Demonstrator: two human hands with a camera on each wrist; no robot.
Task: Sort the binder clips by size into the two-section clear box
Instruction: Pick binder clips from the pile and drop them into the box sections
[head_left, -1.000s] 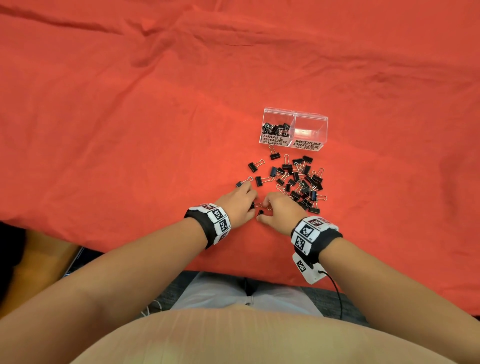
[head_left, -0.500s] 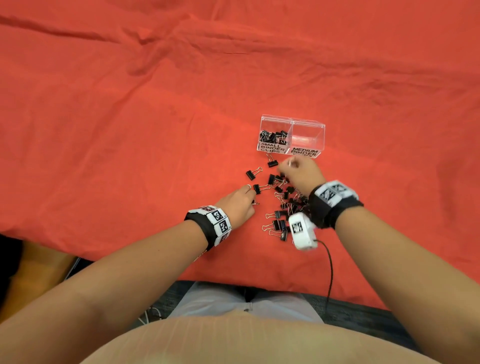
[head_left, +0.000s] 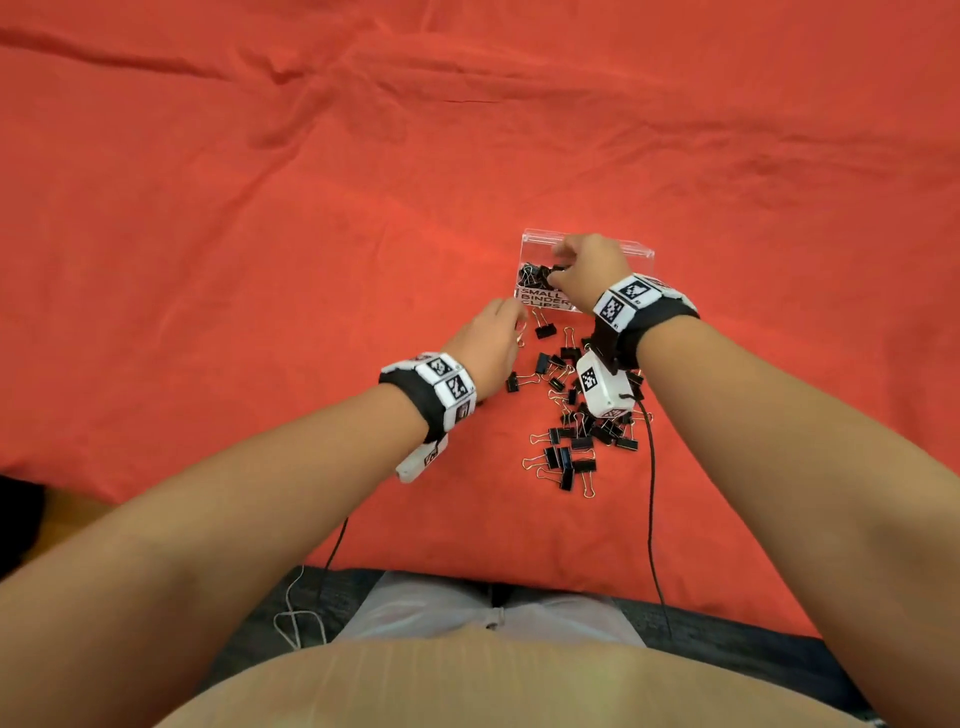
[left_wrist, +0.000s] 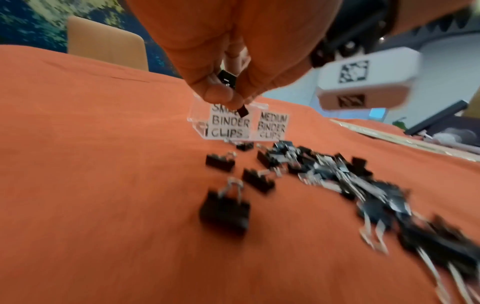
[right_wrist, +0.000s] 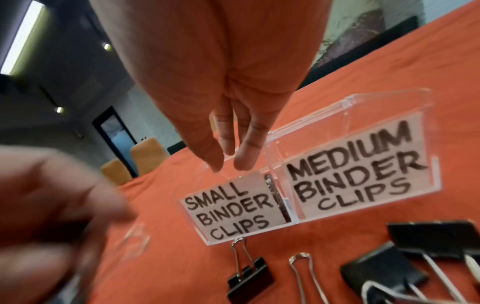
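The two-section clear box (head_left: 644, 255) stands on the red cloth, labelled SMALL BINDER CLIPS and MEDIUM BINDER CLIPS (right_wrist: 350, 181). Several small black clips (head_left: 535, 273) lie in the small section. My right hand (head_left: 563, 254) hovers over that section with straight fingers (right_wrist: 244, 156) and holds nothing. My left hand (head_left: 511, 323) is just left of the box front, and its fingertips (left_wrist: 221, 94) pinch small black binder clips (left_wrist: 227, 79). A loose pile of black binder clips (head_left: 571, 447) of mixed sizes lies in front of the box.
The red cloth (head_left: 260, 260) is creased and covers the whole table. Single clips (head_left: 544, 330) lie between the pile and the box. Cables hang from both wrist cameras over the near table edge. Wooden chairs (right_wrist: 145, 158) stand beyond the table.
My right hand has gone from the near side of the pile up to the small section and opened. My left hand has moved forward towards the box with clips in its fingertips.
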